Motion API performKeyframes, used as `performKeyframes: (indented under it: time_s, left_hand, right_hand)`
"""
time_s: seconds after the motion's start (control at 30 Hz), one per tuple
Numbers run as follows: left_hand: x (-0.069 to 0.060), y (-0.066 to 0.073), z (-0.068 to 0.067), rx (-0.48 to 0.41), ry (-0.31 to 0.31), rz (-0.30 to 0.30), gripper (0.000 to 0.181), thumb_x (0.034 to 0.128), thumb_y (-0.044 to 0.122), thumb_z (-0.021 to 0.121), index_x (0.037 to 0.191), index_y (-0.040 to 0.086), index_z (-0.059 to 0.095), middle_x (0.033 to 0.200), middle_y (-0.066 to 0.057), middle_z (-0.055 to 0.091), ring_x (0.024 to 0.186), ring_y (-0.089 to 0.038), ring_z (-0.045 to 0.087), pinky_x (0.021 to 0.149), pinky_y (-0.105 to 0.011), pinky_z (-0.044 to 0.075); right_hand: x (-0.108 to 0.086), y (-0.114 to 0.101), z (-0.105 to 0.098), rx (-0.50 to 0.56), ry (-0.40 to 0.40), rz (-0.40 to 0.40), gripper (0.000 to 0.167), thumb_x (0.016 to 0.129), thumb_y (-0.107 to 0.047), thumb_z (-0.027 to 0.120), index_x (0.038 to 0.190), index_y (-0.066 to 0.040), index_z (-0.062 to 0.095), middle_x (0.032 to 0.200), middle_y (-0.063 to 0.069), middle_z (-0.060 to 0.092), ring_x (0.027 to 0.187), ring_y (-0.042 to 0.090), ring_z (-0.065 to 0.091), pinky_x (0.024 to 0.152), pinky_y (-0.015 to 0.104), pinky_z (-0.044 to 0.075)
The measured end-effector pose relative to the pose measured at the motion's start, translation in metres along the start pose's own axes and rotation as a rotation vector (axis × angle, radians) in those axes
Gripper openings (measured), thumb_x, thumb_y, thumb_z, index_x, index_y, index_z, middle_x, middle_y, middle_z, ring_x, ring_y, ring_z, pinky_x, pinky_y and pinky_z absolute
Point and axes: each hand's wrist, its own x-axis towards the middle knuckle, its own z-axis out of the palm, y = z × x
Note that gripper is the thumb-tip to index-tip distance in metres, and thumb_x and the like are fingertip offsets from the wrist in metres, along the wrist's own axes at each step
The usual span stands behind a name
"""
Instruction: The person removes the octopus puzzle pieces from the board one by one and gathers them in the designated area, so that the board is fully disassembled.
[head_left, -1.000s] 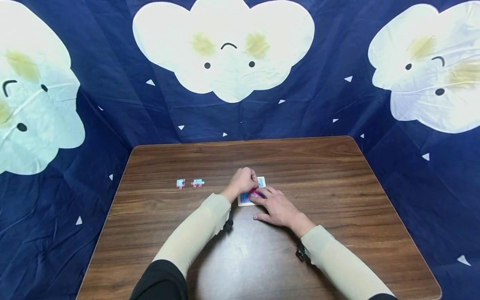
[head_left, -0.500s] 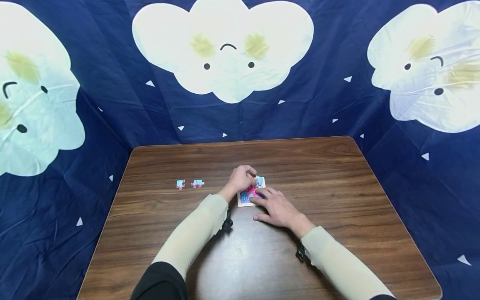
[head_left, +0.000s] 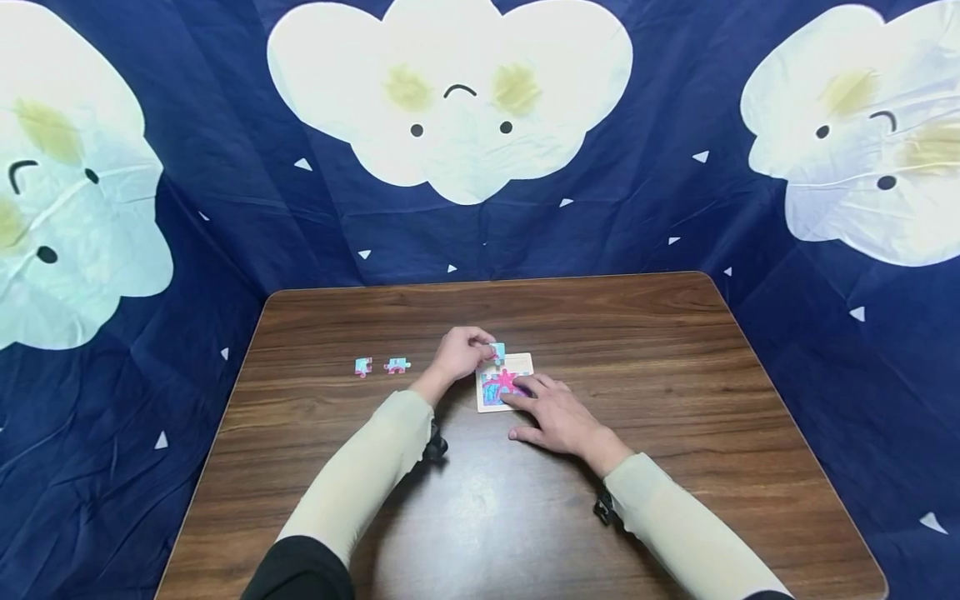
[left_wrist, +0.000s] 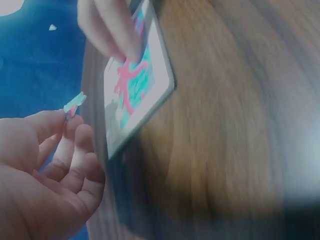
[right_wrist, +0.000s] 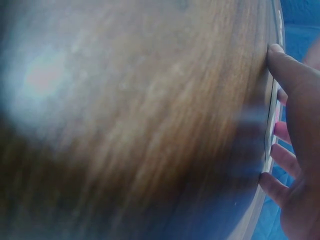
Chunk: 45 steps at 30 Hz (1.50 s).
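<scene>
My left hand [head_left: 459,353] pinches a light-blue and pink jigsaw piece [head_left: 498,352] between thumb and fingertip, over the far left corner of the puzzle tray. In the left wrist view that puzzle piece [left_wrist: 74,104] is held up apart from the tray. The white-rimmed puzzle tray [head_left: 527,360] lies on the table, with a pink starfish picture [head_left: 502,387] in its near part and a bare pale strip along its far part. My right hand [head_left: 558,419] rests on the tray's right side, fingers spread over the picture. In the right wrist view, the right thumb [right_wrist: 280,62] touches the table.
Two loose jigsaw pieces lie to the left of the tray: one piece [head_left: 363,367] farther left, another piece [head_left: 397,365] nearer. The wood-grained table [head_left: 637,350] reaches back to a dark blue curtain [head_left: 480,237] with cloud prints.
My left hand has lifted a piece out of the tray's far part and moved it left. A bare strip now shows there. The right hand has stayed in place.
</scene>
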Motion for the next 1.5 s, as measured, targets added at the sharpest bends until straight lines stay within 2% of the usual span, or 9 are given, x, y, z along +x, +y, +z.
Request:
performKeyframes:
  time_s: [0.17,0.43,0.6,0.77,0.9,1.0,1.13,1.3,1.5]
  left_hand:
    - [-0.008,-0.005,-0.022,-0.029,0.011,0.013,0.016,0.0953,0.011,0.07,0.109,0.004,0.076,0.088,-0.015,0.075,0.08,-0.036,0.072,0.055,-0.027,0.051]
    - [-0.019,-0.019,-0.056,-0.075,0.062,-0.016,0.019,0.0924,0.007,0.073,0.111,0.001,0.074,0.088,-0.013,0.077,0.078,-0.033,0.073,0.052,-0.027,0.048]
    - [-0.024,-0.031,-0.074,-0.051,0.11,-0.053,0.018,0.0906,0.007,0.075,0.107,0.0,0.074,0.087,-0.016,0.076,0.075,-0.029,0.071,0.053,-0.023,0.045]
    - [-0.026,-0.037,-0.088,-0.01,0.131,-0.07,0.015,0.0908,0.006,0.074,0.104,0.0,0.075,0.083,-0.013,0.075,0.074,-0.03,0.07,0.057,-0.022,0.048]
    - [-0.024,-0.042,-0.095,0.096,0.134,-0.087,0.016,0.0894,0.009,0.075,0.103,0.002,0.075,0.084,-0.008,0.077,0.074,-0.028,0.071,0.058,-0.022,0.048]
    - [-0.022,-0.048,-0.097,0.196,0.122,-0.098,0.015,0.0878,0.011,0.076,0.101,0.004,0.076,0.087,-0.007,0.078,0.072,-0.02,0.071,0.062,-0.023,0.048]
    - [-0.019,-0.053,-0.097,0.318,0.1,-0.069,0.011,0.086,0.012,0.077,0.095,0.007,0.078,0.085,-0.005,0.078,0.071,-0.013,0.067,0.068,-0.027,0.049]
    - [-0.019,-0.054,-0.092,0.445,0.095,-0.036,0.008,0.0835,0.013,0.076,0.09,0.008,0.077,0.081,-0.003,0.075,0.075,-0.016,0.065,0.07,-0.032,0.049]
    - [-0.02,-0.05,-0.093,0.501,0.074,-0.053,0.007,0.0843,0.013,0.076,0.09,0.01,0.077,0.083,-0.003,0.075,0.08,-0.021,0.066,0.072,-0.038,0.051]
  right_hand:
    - [-0.002,0.001,-0.001,0.01,0.012,0.004,0.065,0.093,-0.062,0.064,0.149,-0.029,0.055,0.152,0.007,0.05,0.14,0.03,0.044,0.109,0.056,0.042]
    - [-0.008,0.004,0.002,0.029,0.032,0.018,0.066,0.093,-0.061,0.066,0.149,-0.029,0.055,0.152,0.008,0.05,0.14,0.033,0.044,0.11,0.058,0.04]
    - [-0.009,0.005,0.002,0.034,0.035,0.026,0.065,0.093,-0.061,0.066,0.149,-0.03,0.055,0.153,0.007,0.049,0.141,0.032,0.044,0.11,0.058,0.04]
    - [-0.008,0.006,0.0,0.033,0.025,0.032,0.065,0.093,-0.061,0.066,0.149,-0.031,0.054,0.153,0.008,0.049,0.142,0.032,0.044,0.111,0.058,0.039]
    - [-0.006,0.005,0.0,0.033,0.019,0.034,0.065,0.093,-0.061,0.065,0.15,-0.031,0.054,0.153,0.008,0.049,0.142,0.032,0.043,0.112,0.058,0.039]
    - [-0.005,0.004,0.001,0.035,0.018,0.027,0.065,0.093,-0.061,0.065,0.15,-0.031,0.054,0.153,0.008,0.048,0.142,0.033,0.043,0.112,0.058,0.039]
    - [-0.003,0.003,0.001,0.032,0.011,0.027,0.065,0.093,-0.062,0.064,0.15,-0.032,0.053,0.154,0.007,0.048,0.143,0.032,0.042,0.112,0.057,0.039]
    - [-0.003,0.003,0.002,0.034,0.012,0.024,0.066,0.093,-0.062,0.065,0.15,-0.031,0.054,0.154,0.007,0.048,0.142,0.032,0.042,0.111,0.058,0.039]
    - [-0.002,0.001,0.004,0.033,0.035,-0.001,0.065,0.092,-0.06,0.067,0.149,-0.028,0.056,0.152,0.009,0.05,0.141,0.032,0.044,0.11,0.058,0.04]
